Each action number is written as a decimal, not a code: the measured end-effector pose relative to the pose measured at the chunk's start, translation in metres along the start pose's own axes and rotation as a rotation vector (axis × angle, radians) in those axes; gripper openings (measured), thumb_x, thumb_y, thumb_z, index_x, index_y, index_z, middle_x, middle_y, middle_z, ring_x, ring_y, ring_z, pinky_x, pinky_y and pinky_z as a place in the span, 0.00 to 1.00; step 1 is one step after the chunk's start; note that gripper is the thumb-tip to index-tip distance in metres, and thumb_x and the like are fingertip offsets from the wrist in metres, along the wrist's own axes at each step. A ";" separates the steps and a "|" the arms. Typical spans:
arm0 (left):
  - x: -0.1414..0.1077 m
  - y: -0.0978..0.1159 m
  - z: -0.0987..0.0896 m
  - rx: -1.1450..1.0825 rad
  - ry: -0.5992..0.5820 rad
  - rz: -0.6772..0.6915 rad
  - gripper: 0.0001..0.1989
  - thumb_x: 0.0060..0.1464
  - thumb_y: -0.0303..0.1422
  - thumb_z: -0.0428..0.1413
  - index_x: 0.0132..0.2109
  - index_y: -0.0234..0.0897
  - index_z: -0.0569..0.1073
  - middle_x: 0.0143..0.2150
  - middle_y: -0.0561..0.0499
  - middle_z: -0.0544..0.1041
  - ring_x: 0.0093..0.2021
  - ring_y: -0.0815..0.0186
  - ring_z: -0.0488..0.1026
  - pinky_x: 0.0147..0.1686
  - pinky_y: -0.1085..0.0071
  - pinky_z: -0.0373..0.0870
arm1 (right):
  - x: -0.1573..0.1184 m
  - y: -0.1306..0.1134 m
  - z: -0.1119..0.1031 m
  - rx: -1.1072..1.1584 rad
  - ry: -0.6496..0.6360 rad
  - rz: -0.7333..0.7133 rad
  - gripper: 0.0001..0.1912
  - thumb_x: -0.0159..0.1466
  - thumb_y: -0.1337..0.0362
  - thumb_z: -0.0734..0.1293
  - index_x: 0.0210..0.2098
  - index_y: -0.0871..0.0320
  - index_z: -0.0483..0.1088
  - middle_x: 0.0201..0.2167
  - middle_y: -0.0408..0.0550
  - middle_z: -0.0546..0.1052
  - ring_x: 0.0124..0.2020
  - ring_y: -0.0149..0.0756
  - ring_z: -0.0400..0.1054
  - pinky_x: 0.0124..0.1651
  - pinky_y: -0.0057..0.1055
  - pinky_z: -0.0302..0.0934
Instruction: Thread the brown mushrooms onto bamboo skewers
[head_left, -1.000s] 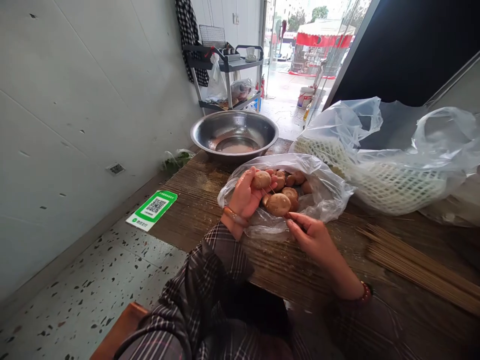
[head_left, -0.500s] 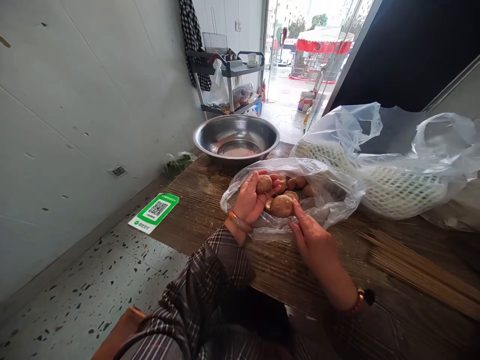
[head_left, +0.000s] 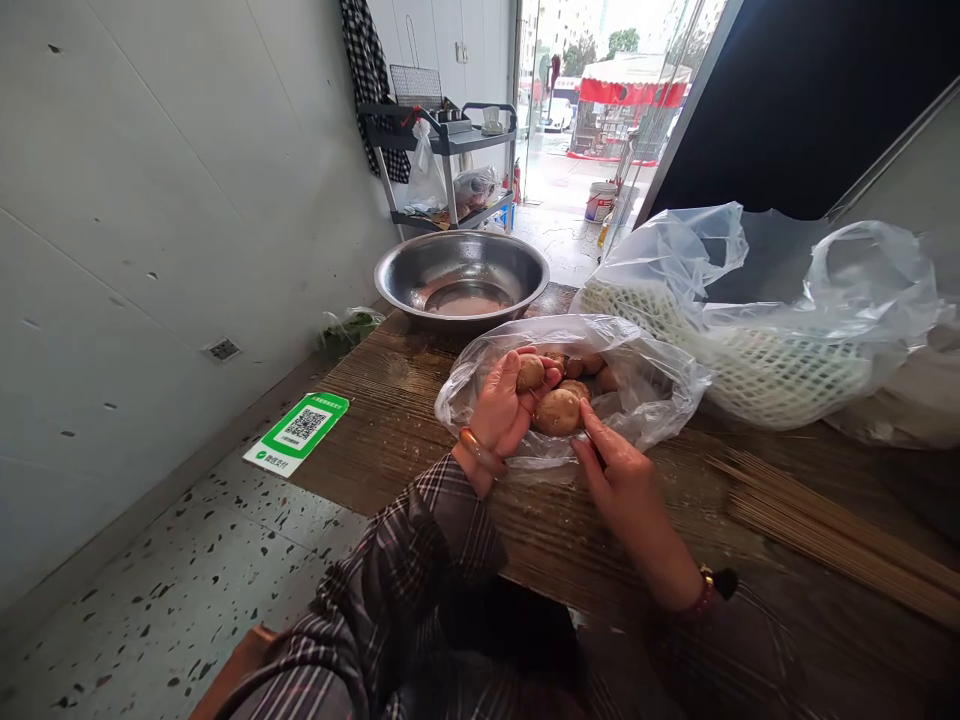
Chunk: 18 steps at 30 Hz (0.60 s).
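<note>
My left hand (head_left: 504,405), palm up with the fingers curled, cradles a small brown mushroom (head_left: 530,374) over the mouth of a clear plastic bag (head_left: 664,395). My right hand (head_left: 619,470) has its index finger and thumb at the right edge of a larger mushroom (head_left: 556,412), whose pale-flecked cap faces up. The fingers seem closed on that edge, though the underside of the cap is hidden. Several more brown mushrooms (head_left: 592,364) lie inside the bag behind my hands.
A steel basin (head_left: 386,275) stands behind the bag on the wooden table (head_left: 360,400). White netted produce in plastic bags (head_left: 795,370) sits at right, near a bundle of thin wooden sticks (head_left: 825,530). A green QR card (head_left: 300,432) lies on the left corner. A cart (head_left: 442,140) stands beyond.
The view has swung slightly to the right, so the surroundings sit farther left. My left hand and its mushroom are a little closer to the larger one. Both hands keep nearly the same pose.
</note>
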<state>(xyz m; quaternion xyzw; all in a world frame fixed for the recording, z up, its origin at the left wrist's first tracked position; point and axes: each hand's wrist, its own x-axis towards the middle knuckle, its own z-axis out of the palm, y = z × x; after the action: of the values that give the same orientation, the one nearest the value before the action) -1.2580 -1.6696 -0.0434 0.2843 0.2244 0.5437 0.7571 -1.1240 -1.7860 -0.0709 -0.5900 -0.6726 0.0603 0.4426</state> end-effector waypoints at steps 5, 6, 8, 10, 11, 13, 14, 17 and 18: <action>-0.002 -0.004 0.001 -0.003 -0.036 0.015 0.13 0.63 0.43 0.60 0.46 0.38 0.74 0.41 0.45 0.80 0.40 0.61 0.80 0.51 0.61 0.76 | 0.000 0.004 0.003 0.004 0.035 -0.004 0.25 0.74 0.59 0.61 0.67 0.61 0.67 0.58 0.59 0.78 0.59 0.49 0.74 0.59 0.45 0.71; -0.003 -0.005 0.002 -0.011 -0.044 0.018 0.15 0.61 0.43 0.61 0.46 0.37 0.74 0.40 0.45 0.81 0.40 0.61 0.80 0.50 0.61 0.76 | 0.001 0.004 0.003 0.005 0.042 -0.007 0.25 0.74 0.59 0.61 0.67 0.61 0.67 0.59 0.59 0.78 0.59 0.49 0.74 0.59 0.45 0.71; -0.003 -0.007 0.003 -0.024 -0.048 0.014 0.15 0.61 0.43 0.62 0.47 0.36 0.73 0.40 0.45 0.80 0.39 0.62 0.80 0.48 0.63 0.76 | 0.001 0.005 0.004 0.010 0.046 -0.009 0.25 0.74 0.60 0.61 0.67 0.61 0.67 0.60 0.60 0.77 0.60 0.49 0.74 0.60 0.45 0.71; -0.004 -0.008 0.004 -0.033 -0.044 -0.001 0.15 0.60 0.42 0.62 0.47 0.36 0.73 0.39 0.46 0.80 0.38 0.63 0.80 0.46 0.64 0.77 | 0.001 0.006 0.004 0.018 0.045 -0.007 0.25 0.73 0.60 0.61 0.68 0.60 0.67 0.60 0.58 0.76 0.60 0.49 0.73 0.61 0.45 0.70; -0.005 -0.008 0.005 -0.040 -0.042 -0.010 0.15 0.61 0.41 0.62 0.47 0.35 0.73 0.39 0.46 0.80 0.38 0.63 0.80 0.46 0.65 0.77 | 0.001 0.006 0.004 0.022 0.044 -0.005 0.26 0.73 0.60 0.61 0.68 0.60 0.67 0.61 0.58 0.76 0.61 0.49 0.73 0.61 0.45 0.70; -0.006 -0.009 0.007 -0.046 -0.040 -0.030 0.13 0.62 0.40 0.61 0.46 0.36 0.73 0.39 0.47 0.80 0.38 0.64 0.80 0.46 0.65 0.77 | 0.001 0.007 0.004 0.028 0.046 0.003 0.26 0.73 0.60 0.61 0.68 0.59 0.67 0.61 0.57 0.76 0.61 0.49 0.73 0.61 0.45 0.70; -0.006 -0.009 0.008 -0.045 -0.041 -0.037 0.12 0.62 0.40 0.60 0.45 0.36 0.74 0.39 0.47 0.80 0.38 0.64 0.80 0.46 0.65 0.78 | 0.001 0.007 0.005 0.029 0.047 0.008 0.26 0.73 0.60 0.61 0.68 0.59 0.67 0.61 0.57 0.76 0.61 0.49 0.73 0.61 0.45 0.70; -0.008 -0.009 0.009 -0.044 -0.044 -0.049 0.12 0.62 0.40 0.60 0.45 0.36 0.74 0.37 0.47 0.80 0.38 0.64 0.80 0.46 0.64 0.78 | 0.002 0.008 0.006 0.029 0.050 0.016 0.26 0.73 0.59 0.61 0.68 0.59 0.67 0.61 0.57 0.76 0.60 0.49 0.74 0.60 0.45 0.71; -0.008 -0.010 0.010 -0.047 -0.043 -0.054 0.12 0.61 0.40 0.61 0.45 0.35 0.74 0.37 0.47 0.80 0.38 0.63 0.80 0.46 0.64 0.78 | 0.002 0.008 0.006 0.028 0.050 0.015 0.26 0.73 0.59 0.61 0.68 0.59 0.67 0.61 0.57 0.76 0.60 0.49 0.74 0.60 0.45 0.71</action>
<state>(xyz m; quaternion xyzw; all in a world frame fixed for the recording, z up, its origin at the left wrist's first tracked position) -1.2474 -1.6814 -0.0425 0.2718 0.2026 0.5220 0.7826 -1.1220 -1.7793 -0.0784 -0.5900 -0.6560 0.0580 0.4672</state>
